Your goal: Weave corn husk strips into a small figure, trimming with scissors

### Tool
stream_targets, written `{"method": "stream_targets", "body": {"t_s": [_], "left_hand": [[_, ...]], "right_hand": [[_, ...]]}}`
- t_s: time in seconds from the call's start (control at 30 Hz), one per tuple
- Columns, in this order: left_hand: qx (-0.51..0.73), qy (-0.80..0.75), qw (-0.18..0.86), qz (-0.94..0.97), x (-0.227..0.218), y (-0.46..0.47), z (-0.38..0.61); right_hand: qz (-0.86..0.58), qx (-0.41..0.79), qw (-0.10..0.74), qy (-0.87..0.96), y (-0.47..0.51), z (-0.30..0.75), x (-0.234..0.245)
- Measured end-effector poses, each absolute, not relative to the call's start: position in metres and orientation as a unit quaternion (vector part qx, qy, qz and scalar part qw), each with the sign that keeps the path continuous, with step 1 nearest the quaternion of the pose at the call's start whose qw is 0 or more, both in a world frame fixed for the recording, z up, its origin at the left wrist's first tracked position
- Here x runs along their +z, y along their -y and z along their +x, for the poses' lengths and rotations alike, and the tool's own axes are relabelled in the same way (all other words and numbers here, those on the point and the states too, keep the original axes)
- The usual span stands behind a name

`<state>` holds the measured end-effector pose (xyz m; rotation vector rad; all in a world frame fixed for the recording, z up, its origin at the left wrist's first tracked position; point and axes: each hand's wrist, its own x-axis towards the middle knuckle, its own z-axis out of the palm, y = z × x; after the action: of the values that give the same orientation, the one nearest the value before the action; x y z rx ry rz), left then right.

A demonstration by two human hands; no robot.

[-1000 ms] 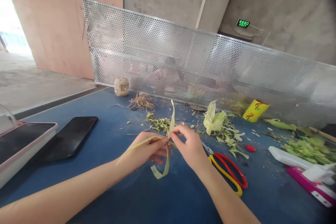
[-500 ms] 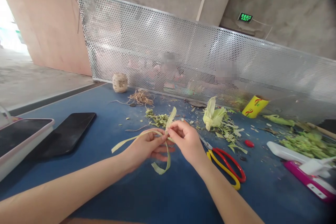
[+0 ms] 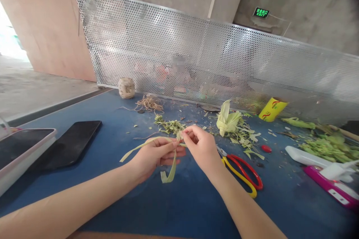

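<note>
Pale green strips of leaf or husk (image 3: 171, 170) are between my two hands over the blue table. My left hand (image 3: 155, 153) pinches them between thumb and forefinger, its other fingers loosely curled below. One strip end trails left across this hand and another hangs down in front of it. With thumb and forefinger, my right hand (image 3: 200, 145) grips the strips at their upper right. The exact crossing of the strips is partly hidden by the fingers. Scissors (image 3: 243, 173) with one red and one yellow handle lie right beside my right hand.
Behind the hands lie green scraps (image 3: 169, 125), a husk bundle (image 3: 228, 121) and tangled twine (image 3: 150, 104). A perforated metal screen (image 3: 168, 52) borders the far edge. Phones (image 3: 70, 143) lie left; a yellow roll (image 3: 272, 109) and a magenta power strip (image 3: 328, 186) are right.
The strip end that stood up above my fingers is now folded down among them. My right hand has shifted slightly, and the hanging strip has swung a little left and straightened.
</note>
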<state>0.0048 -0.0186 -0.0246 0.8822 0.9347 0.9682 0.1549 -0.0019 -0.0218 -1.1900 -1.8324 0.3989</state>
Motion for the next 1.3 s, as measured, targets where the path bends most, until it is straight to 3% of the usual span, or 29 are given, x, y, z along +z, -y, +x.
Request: {"method": "stream_targets", "body": {"t_s": [0.13,0.27,0.6,0.83,1.0,1.13,1.3], "left_hand": [[0.458,-0.398,0.696,0.384,-0.027,0.016,0.001],[0.474,-0.386,0.691,0.386,-0.025,0.016,-0.003],[0.471,-0.385,0.694,0.384,-0.020,0.015,-0.006],[0.466,-0.417,0.689,0.366,-0.020,0.015,-0.006],[0.460,-0.416,0.675,0.399,-0.020,0.014,-0.006],[0.451,-0.429,0.661,0.420,-0.017,0.014,-0.006],[0.442,-0.454,0.639,0.437,-0.015,0.015,-0.005]], "right_hand": [[-0.385,-0.052,0.428,0.816,0.007,0.160,-0.018],[-0.266,-0.200,0.337,0.881,0.015,0.164,-0.015],[-0.233,-0.237,0.287,0.898,0.011,0.163,-0.023],[-0.256,-0.086,0.371,0.889,0.016,0.159,-0.017],[-0.376,0.195,0.502,0.754,0.010,0.157,-0.020],[-0.456,0.399,0.491,0.626,0.001,0.156,-0.028],[-0.450,0.418,0.460,0.641,0.001,0.154,-0.029]]}}
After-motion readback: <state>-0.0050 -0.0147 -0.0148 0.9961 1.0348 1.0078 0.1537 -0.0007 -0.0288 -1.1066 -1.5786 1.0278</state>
